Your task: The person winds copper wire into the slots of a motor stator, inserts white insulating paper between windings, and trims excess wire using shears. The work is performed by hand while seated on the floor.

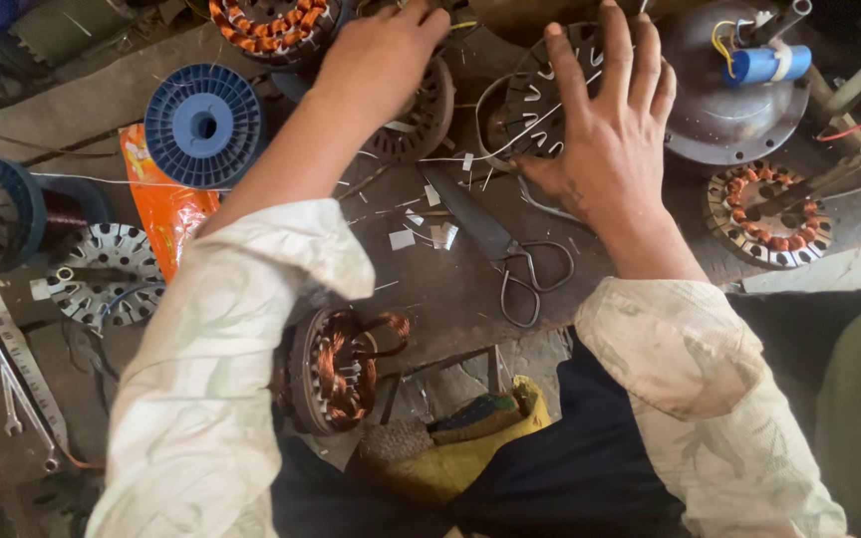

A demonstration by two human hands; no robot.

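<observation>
Right hand (610,130) lies spread flat on the stator (540,100), grip wide; left hand (381,55) beside it (grip hidden); scissors (505,249) just below, table (430,289) crowded.

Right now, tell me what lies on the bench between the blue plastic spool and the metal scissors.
In the head view, the left forearm in its pale sleeve crosses between the blue plastic spool and the metal scissors, over small white paper scraps.

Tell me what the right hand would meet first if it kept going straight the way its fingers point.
The right hand already rests on the dark slotted stator core, fingers pointing up-frame. Past its far rim, nothing shows before the picture's top edge, though depth there is hard to judge.
</observation>
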